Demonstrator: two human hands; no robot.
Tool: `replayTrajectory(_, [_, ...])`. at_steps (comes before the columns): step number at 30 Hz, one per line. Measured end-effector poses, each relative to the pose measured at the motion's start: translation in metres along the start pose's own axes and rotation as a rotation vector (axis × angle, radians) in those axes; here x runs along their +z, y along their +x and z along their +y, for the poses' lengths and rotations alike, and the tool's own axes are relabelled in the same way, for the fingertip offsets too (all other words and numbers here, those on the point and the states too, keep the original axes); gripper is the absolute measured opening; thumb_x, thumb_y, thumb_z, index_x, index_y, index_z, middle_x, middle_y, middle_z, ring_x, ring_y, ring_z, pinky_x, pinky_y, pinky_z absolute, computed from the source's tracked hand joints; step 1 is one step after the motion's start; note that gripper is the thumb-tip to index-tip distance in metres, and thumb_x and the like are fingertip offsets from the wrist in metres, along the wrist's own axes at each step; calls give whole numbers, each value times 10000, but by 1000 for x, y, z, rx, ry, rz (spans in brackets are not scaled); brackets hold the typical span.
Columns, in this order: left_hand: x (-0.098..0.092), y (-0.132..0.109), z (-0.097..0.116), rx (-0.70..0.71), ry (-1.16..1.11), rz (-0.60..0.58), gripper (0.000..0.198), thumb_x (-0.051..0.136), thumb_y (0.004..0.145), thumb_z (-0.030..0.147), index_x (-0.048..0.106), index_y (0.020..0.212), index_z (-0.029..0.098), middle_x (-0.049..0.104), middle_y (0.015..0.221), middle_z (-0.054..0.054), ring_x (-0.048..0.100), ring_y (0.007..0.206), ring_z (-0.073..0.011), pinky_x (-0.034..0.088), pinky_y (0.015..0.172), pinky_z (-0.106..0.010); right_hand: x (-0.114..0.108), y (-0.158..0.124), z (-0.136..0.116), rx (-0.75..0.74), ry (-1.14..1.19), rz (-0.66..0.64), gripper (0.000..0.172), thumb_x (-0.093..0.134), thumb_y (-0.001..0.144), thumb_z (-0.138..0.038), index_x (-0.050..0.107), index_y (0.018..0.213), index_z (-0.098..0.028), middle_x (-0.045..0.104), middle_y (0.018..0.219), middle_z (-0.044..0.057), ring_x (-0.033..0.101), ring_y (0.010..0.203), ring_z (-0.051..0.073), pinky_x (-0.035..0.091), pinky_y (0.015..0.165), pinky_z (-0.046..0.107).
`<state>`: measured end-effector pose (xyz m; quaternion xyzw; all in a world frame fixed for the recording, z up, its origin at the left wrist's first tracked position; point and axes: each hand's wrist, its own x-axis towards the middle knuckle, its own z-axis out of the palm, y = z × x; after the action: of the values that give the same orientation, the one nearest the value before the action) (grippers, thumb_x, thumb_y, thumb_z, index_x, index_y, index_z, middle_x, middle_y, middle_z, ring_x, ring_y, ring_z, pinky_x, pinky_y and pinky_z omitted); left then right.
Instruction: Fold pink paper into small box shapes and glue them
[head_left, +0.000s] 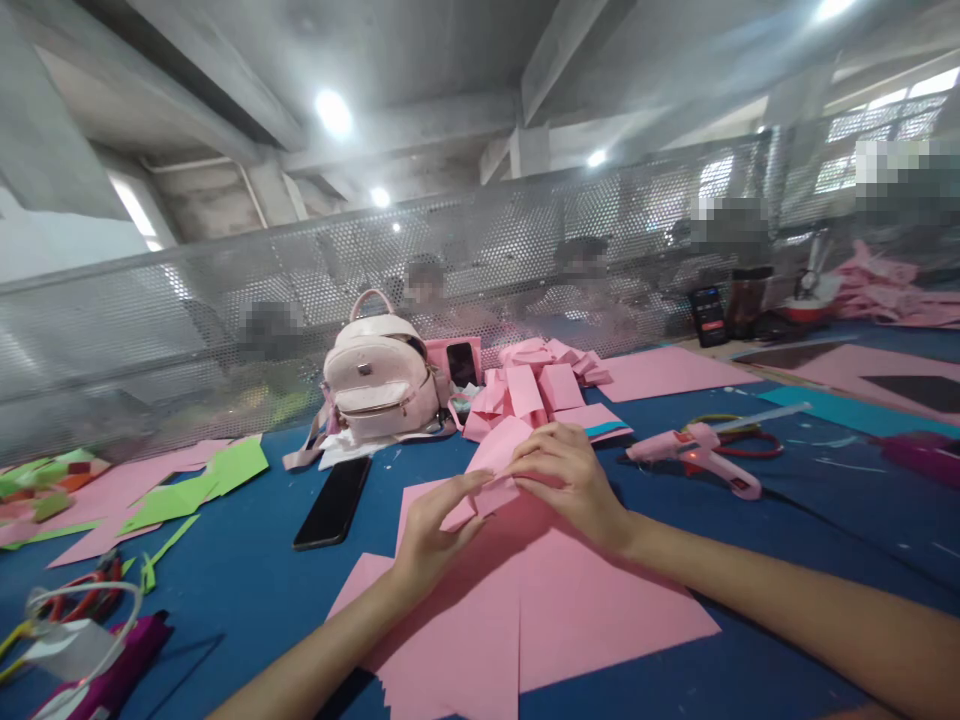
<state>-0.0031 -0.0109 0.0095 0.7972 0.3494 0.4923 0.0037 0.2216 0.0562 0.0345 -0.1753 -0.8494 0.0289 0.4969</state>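
Between my two hands is a folded piece of pink paper (501, 445). My left hand (439, 525) pinches its lower left edge between thumb and fingers. On the other side, my right hand (566, 480) grips the right edge, fingers bent over it. Beneath both hands lie large flat pink sheets (600, 620), overlapping on the blue table. A heap of folded pink paper pieces (525, 390) sits just beyond the held piece. To the right, a pink glue gun (697, 455) rests on its side with a glue stick in its back and a small light lit.
A pale pink backpack (382, 375) stands at the back, and a black phone (332, 503) lies before it. Green paper (217, 470), scissors (90, 585) and a white charger (75, 645) are at left. A perforated metal screen (480, 265) crosses behind; people are beyond it.
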Motion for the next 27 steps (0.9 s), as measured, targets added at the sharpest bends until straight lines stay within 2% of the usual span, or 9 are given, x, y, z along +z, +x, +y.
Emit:
replayTrajectory(4, [-2, 1, -2, 20, 0, 0, 401, 701, 891, 147, 646, 1282, 219, 760, 1189, -97, 742, 1071, -232, 595, 938, -321, 0, 3, -2, 10, 73, -2, 91, 642, 979, -266, 722, 938, -253, 755, 936, 7, 595, 951, 232, 358, 894, 418])
replayTrajectory(12, [-1, 6, -3, 89, 25, 43, 338, 673, 914, 156, 676, 1246, 220, 778, 1143, -108, 762, 1021, -235, 625, 871, -315, -3, 6, -2, -4, 130, 4, 173, 567, 1018, -286, 714, 941, -237, 763, 926, 17, 627, 888, 202, 468, 830, 352])
replayTrajectory(18, [-2, 7, -4, 118, 26, 60, 333, 674, 913, 150, 677, 1240, 210, 787, 1114, -110, 769, 998, -226, 628, 851, -296, -2, 7, -2, -21, 95, 6, 110, 639, 963, -177, 725, 936, -240, 759, 922, 11, 610, 895, 209, 432, 838, 369])
replayTrajectory(21, [-3, 7, -5, 118, 26, 60, 330, 668, 912, 140, 680, 1234, 210, 786, 1114, -111, 767, 1005, -226, 628, 857, -298, -2, 7, -2, -23, 79, -12, 167, 666, 908, -103, 731, 958, -248, 756, 938, 6, 604, 908, 212, 416, 857, 377])
replayTrajectory(27, [-1, 5, -6, 107, 30, 61, 364, 687, 888, 131, 678, 1244, 210, 784, 1123, -114, 770, 998, -240, 635, 854, -325, -3, 5, -1, 10, 40, -51, 239, 749, 835, -87, 750, 977, -279, 759, 954, -10, 594, 954, 229, 360, 896, 406])
